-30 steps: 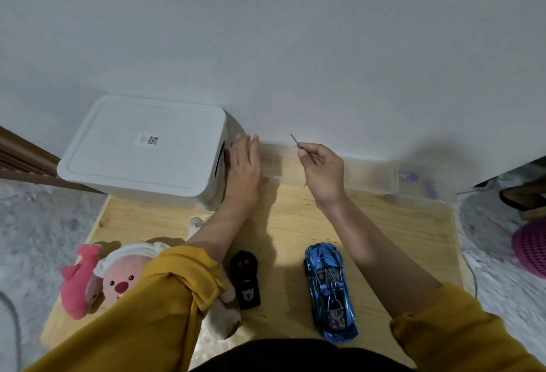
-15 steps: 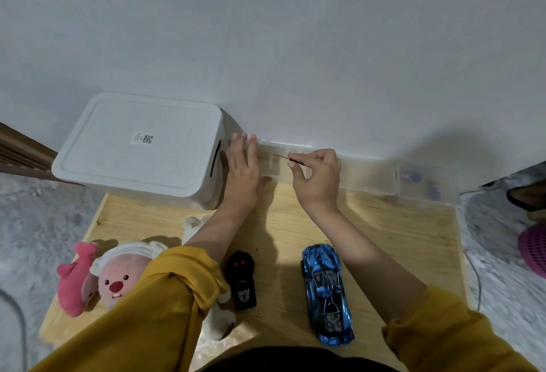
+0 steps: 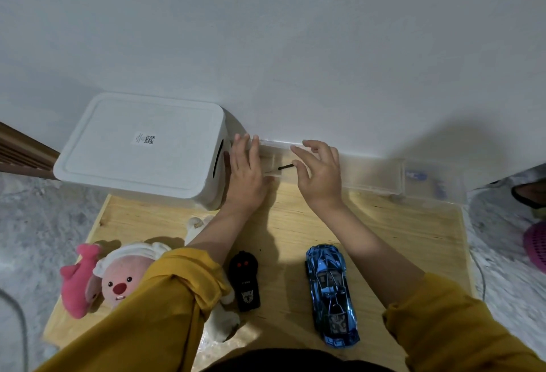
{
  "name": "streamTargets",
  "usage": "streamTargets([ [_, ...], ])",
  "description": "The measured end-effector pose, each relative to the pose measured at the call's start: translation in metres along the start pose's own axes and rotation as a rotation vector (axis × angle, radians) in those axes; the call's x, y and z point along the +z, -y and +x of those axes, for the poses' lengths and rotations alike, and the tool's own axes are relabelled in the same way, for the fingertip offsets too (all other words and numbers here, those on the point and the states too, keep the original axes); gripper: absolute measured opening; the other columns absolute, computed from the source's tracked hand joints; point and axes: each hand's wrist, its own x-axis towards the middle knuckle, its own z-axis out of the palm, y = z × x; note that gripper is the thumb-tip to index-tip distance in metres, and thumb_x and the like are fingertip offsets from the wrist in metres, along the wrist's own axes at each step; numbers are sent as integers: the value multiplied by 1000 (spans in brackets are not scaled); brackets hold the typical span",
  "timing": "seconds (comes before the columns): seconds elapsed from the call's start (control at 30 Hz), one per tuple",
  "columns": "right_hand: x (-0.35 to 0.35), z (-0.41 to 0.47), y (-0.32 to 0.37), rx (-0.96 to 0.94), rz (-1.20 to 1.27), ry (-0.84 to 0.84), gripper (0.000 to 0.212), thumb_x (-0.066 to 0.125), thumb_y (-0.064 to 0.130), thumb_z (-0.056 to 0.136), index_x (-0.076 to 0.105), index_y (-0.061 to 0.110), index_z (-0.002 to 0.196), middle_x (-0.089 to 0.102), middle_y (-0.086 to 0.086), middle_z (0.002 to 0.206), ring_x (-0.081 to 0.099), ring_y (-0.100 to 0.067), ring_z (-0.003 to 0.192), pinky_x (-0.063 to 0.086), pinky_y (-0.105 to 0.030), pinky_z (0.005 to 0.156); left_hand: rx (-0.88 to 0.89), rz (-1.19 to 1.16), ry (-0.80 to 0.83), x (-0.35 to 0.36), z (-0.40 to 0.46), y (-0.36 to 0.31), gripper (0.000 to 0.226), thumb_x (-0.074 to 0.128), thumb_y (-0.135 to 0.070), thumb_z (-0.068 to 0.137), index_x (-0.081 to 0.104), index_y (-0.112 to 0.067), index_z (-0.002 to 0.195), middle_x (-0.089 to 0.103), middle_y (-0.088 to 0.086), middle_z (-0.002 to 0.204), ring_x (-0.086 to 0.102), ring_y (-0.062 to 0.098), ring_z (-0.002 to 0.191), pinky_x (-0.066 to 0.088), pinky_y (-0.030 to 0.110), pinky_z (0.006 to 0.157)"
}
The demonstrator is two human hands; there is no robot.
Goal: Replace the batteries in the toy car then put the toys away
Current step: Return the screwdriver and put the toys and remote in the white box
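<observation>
Your left hand (image 3: 246, 175) lies flat with straight fingers on the end of the clear compartment box (image 3: 369, 172) against the wall, beside the white storage bin (image 3: 141, 147); your right hand (image 3: 317, 175) hovers released, fingers spread, over a thin dark tool (image 3: 286, 167) lying in that box. The blue toy car (image 3: 331, 293) sits untouched on the counter (image 3: 399, 233), near the black remote (image 3: 245, 281) and the pink plush (image 3: 112, 278). Judged by its glossy shell, the car is probably light, rigid and slippery, so take it across the body's sides, not by the wheels.
</observation>
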Motion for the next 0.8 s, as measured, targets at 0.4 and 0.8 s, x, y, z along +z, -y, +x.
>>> streamTargets([
  [0.4, 6, -9, -13, 12, -92, 327, 19, 59, -1, 85, 72, 7, 97, 64, -6, 91, 55, -30, 90, 54, -42, 62, -131, -44, 163, -4, -13, -3, 32, 56, -7, 88, 51, 2, 119, 42, 24, 122, 43, 39, 117, 43, 42, 95],
  [0.8, 6, -6, -13, 86, -164, 523, 22, 58, 15, 91, 68, 6, 109, 57, -5, 107, 46, -25, 107, 53, -43, 74, -113, 17, 170, -2, -9, 1, 21, 59, 10, 77, 58, 0, 95, 49, 24, 104, 51, 41, 96, 51, 44, 77],
])
